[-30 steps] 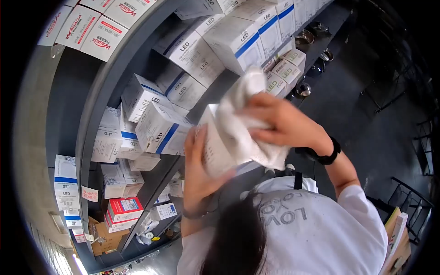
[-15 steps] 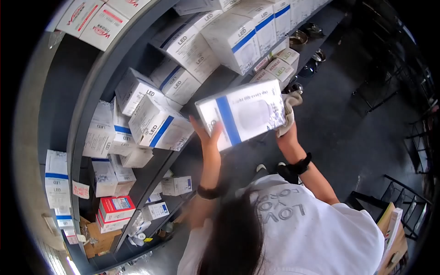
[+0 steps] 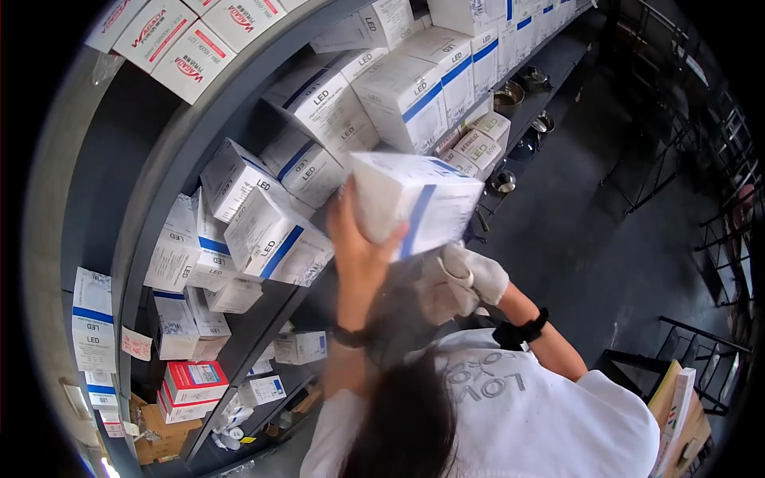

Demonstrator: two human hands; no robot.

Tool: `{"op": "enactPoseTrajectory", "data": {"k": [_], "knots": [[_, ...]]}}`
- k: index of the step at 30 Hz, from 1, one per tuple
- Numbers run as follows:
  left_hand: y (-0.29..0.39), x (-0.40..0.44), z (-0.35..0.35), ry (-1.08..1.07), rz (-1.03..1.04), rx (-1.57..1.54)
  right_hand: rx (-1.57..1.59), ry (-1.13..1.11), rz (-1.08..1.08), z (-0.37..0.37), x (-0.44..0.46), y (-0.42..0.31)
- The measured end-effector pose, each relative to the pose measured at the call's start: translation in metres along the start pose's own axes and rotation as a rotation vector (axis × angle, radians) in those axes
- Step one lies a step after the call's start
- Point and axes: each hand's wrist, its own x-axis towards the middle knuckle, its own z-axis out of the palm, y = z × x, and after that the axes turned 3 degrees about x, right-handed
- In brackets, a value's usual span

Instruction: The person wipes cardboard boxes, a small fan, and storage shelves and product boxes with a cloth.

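My left hand (image 3: 360, 239) grips a white LED light box (image 3: 442, 205) with a blue stripe, its thumb on the near face and its fingers at the left side. The box is held up in the air, tilted and a little blurred, in front of the shelf. Just below it, my right hand (image 3: 486, 276) is closed in a crumpled off-white cloth (image 3: 448, 285), which covers most of the fingers. Whether the cloth touches the box's underside I cannot tell. Left of my left hand, another LED box (image 3: 275, 239) stands tilted on the shelf.
A dark metal shelf (image 3: 171, 127) curves along the left, with several stacked white LED boxes (image 3: 323, 99). Red-and-white boxes (image 3: 194, 382) sit lower down. Shiny metal bowl-shaped items (image 3: 510, 97) line the far shelf edge. Black metal frames (image 3: 677, 350) stand at the right.
The box has turned in my left hand, showing another side, and has shifted slightly left. My right hand with the cloth has moved from the box's right side down below it.
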Motion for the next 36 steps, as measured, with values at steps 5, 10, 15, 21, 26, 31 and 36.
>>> {"op": "enactPoseTrajectory", "data": {"k": [5,10,15,21,26,31,36], "knots": [[0.015,0.068,-0.046,0.057,0.293,0.548,-0.027,0.406,0.157,-0.051,-0.053,-0.001],[-0.027,0.114,-0.04,-0.097,0.083,0.851,-0.395,0.693,0.026,-0.103,-0.092,-0.003],[-0.044,0.128,-0.057,-0.174,-0.061,0.756,-0.46,0.906,-0.03,-0.116,-0.127,-0.022],[-0.056,0.121,-0.058,-0.166,-0.041,0.755,-0.444,0.971,0.026,-0.113,-0.142,-0.025],[-0.04,0.102,-0.035,-0.081,0.096,0.856,-0.498,0.953,0.051,-0.102,-0.131,-0.023],[-0.038,0.094,-0.04,-0.039,0.085,0.816,-0.482,0.916,0.025,-0.092,-0.107,-0.021],[-0.04,0.095,-0.038,-0.081,-0.033,0.914,-0.502,0.905,0.032,-0.081,-0.093,-0.027]]}}
